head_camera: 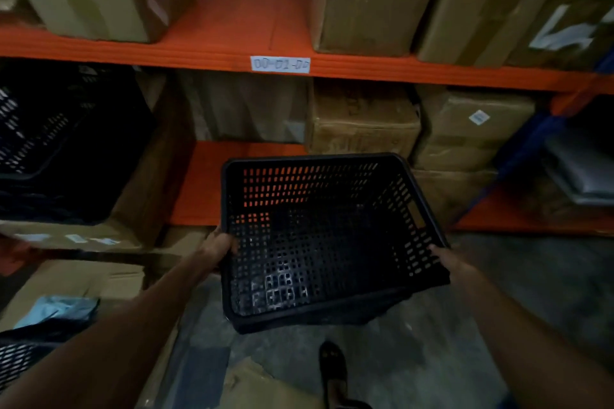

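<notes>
I hold a black perforated plastic crate (319, 312) in the air in front of an orange shelf rack. It is empty and tilts slightly down to the right. My left hand (217, 247) grips its left rim, fingers curled over the edge. On the opposite side my right hand (447, 259) grips the right rim. The crate's far wall lines up with the lower shelf board (212, 183).
Cardboard boxes (365, 0) fill the upper shelf (232, 40) and the lower shelf's right side (363, 119). A second black crate (59, 143) sits at left on boxes. Flattened cardboard (252, 385) and my shoe (334, 372) are on the concrete floor below.
</notes>
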Tool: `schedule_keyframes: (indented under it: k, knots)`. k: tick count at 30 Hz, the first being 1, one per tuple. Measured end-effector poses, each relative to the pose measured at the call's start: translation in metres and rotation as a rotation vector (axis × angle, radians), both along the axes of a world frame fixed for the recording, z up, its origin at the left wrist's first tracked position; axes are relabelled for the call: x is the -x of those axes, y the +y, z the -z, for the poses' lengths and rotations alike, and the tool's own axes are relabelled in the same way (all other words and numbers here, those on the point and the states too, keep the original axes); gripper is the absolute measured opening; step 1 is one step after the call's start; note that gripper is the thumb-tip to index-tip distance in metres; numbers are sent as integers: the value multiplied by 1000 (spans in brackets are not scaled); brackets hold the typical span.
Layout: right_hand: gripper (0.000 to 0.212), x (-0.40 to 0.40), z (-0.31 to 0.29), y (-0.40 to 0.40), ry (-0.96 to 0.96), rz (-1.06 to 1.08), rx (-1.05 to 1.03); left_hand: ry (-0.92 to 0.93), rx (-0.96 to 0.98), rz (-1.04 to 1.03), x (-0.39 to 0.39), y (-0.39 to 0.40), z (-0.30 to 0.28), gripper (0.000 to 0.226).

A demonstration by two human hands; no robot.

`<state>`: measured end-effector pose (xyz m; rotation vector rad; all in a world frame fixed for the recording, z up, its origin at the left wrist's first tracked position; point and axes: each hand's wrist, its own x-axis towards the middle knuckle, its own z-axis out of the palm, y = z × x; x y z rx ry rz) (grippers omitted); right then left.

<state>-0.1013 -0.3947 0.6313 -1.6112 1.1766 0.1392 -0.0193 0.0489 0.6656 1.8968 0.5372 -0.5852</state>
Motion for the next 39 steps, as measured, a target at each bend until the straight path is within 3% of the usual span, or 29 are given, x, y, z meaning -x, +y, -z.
schedule_keyframes:
  k: [6,11,16,21,24,32,35,39]
  knots:
    - [7,-14,40,-63,-2,5,112,5,-88,70,-48,-50,43,21]
    - [25,-30,62,-84,64,66,235,-67,-79,61,-81,-81,65,33]
    - [19,-40,69,-80,28,107,247,-138,-118,123,-116,-83,107,40]
    - [19,-60,87,-81,-32,158,301,-144,-138,71,-146,-79,139,31]
    - [24,-68,90,-83,-9,158,340,-127,-123,105,-163,-62,183,44]
    - [21,-73,102,-90,36,85,415,-96,-248,160,-153,-100,119,63]
    - [17,-73,107,-92,48,72,436,-24,-359,131,-145,-113,104,56]
    - [15,-71,106,-90,-3,84,417,-59,-333,108,-141,-116,102,55]
